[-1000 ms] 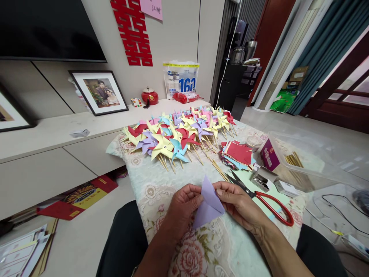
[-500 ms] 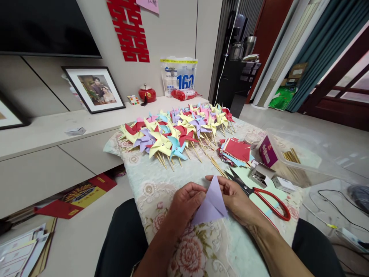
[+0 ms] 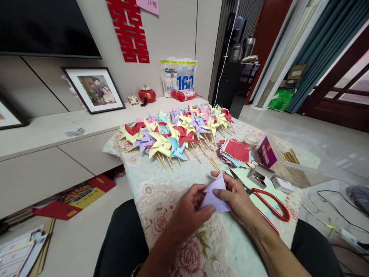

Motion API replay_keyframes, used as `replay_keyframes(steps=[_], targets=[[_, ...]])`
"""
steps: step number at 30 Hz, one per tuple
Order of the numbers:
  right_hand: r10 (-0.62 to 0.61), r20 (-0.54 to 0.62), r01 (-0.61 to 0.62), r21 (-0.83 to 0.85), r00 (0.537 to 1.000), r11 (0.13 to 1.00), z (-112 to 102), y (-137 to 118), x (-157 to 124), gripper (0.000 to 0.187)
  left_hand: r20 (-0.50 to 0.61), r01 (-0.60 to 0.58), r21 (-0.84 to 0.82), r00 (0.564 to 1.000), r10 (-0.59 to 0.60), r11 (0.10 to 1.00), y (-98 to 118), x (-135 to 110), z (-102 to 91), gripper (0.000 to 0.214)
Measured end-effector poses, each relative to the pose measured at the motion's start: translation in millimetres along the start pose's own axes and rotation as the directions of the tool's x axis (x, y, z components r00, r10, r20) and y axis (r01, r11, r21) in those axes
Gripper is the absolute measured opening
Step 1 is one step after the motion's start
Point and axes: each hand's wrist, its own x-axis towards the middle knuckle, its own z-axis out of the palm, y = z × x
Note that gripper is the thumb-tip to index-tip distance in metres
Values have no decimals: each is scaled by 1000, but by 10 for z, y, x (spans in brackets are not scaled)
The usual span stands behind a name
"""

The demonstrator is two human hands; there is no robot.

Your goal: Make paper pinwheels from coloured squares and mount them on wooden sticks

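- Flowered surface beneath the fingers; pinwheels beyond them, scissors to their right.
- Folded purple paper between both hands: left hand pinching its lower left, right hand pinching its right side.
- Judged light, thin, flexible, easily creased; best held lightly, along the folded edges.

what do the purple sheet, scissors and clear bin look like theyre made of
Purple sheet: matte paper or thin card, with crisp edges.
Scissors: likely metal blades, dark and smooth; glossy red handles, perhaps plastic.
Clear bin: probably shiny plastic; sticks show through its wall.
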Motion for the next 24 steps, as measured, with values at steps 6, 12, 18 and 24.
replay_keyframes(steps=[6, 12, 18, 24], targets=[[27, 68, -31, 54, 997, 998, 25, -54, -33, 59, -155, -20, -123, 988, 1, 992, 39, 23, 2, 35], [9, 219, -28, 86, 976, 996, 53, -86, -68, 44, -165, 16, -243, 985, -58, 970, 92, 33, 5, 35], [2, 216, -12, 48, 976, 999, 15, -21, -53, 48, -198, 30, -192, 978, -69, 981, -40, 103, -34, 41], [37, 164, -48, 60, 986, 997, 8, -16, -33, 67, -264, 46, -171, 960, -91, 984, -105, 121, -20, 45]])
